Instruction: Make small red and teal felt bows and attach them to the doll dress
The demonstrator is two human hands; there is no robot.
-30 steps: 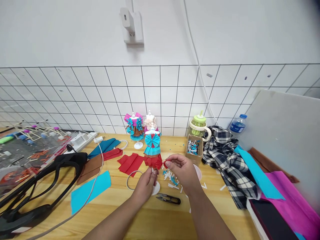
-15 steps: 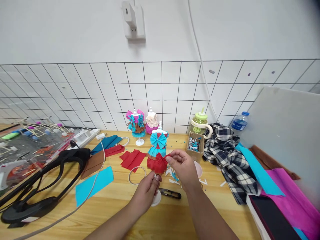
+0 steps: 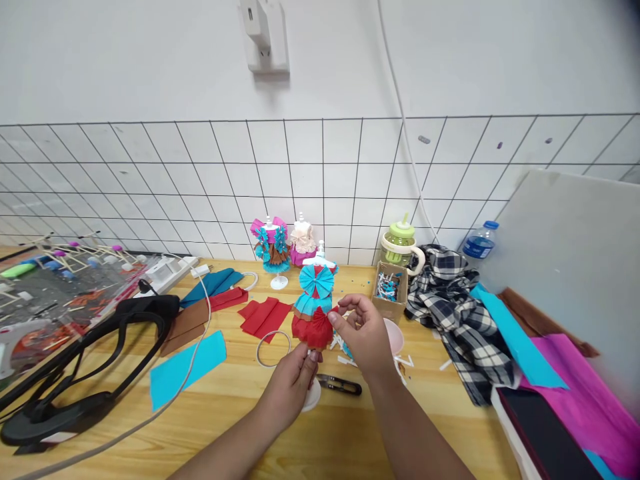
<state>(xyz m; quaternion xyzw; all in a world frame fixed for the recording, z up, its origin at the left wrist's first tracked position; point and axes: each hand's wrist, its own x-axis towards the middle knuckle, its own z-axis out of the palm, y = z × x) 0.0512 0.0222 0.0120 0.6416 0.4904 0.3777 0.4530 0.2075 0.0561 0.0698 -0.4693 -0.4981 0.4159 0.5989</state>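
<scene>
A miniature dress form (image 3: pixel 315 303) stands upright in the middle, dressed in crepe paper with a blue bow on its chest, blue and brown frills and a red skirt. My left hand (image 3: pixel 289 380) is closed round its stem just under the skirt, above the white round base (image 3: pixel 312 396). With thumb and forefinger, my right hand (image 3: pixel 364 333) pinches the right end of a red paper bow (image 3: pixel 324 320) on the skirt's front. Black thread snips (image 3: pixel 341 385) lie between my wrists. Two other dressed forms, one pink and blue (image 3: pixel 273 247) and one cream and pink (image 3: pixel 303 240), stand behind.
Red paper pieces (image 3: pixel 266 319), a blue sheet (image 3: pixel 189 368) and a bangle-like ring (image 3: pixel 273 349) lie left. Black headgear (image 3: pixel 145 327) and a cable are further left. A cardboard box (image 3: pixel 390 293) of scraps, a green-lidded cup (image 3: pixel 401 243), checked cloth (image 3: pixel 450 307) and a phone (image 3: pixel 547 437) are right.
The view has shifted very slightly. My right fingers still pinch the red bow, and my left hand keeps its hold on the stem.
</scene>
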